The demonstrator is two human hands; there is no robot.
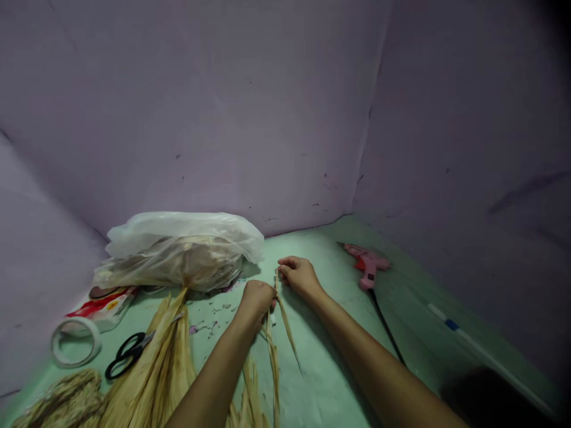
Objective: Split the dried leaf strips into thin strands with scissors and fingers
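Note:
My left hand (259, 297) is closed on a thin braid of straw-coloured dried plant fibre, gripping it near its middle. My right hand (302, 276) pinches the braid's upper end between thumb and fingers, just above and to the right of the left one. Loose strips (289, 333) of the fibre trail down from the braid toward me. Left of my forearms lies a bundle of wide dried fibre strips (149, 368), with black-handled scissors (127, 355) partly under it. At the bottom left sits a coil of braided fibre (66, 398).
A translucent plastic bag (196, 223) filled with fibre rests against the wall. A white tape roll (57, 351) and a red-and-white packet (104, 315) lie at the left. On the right is a pink glue gun (370, 261) with its black cord (387, 327) running toward me across the green tabletop (330, 356).

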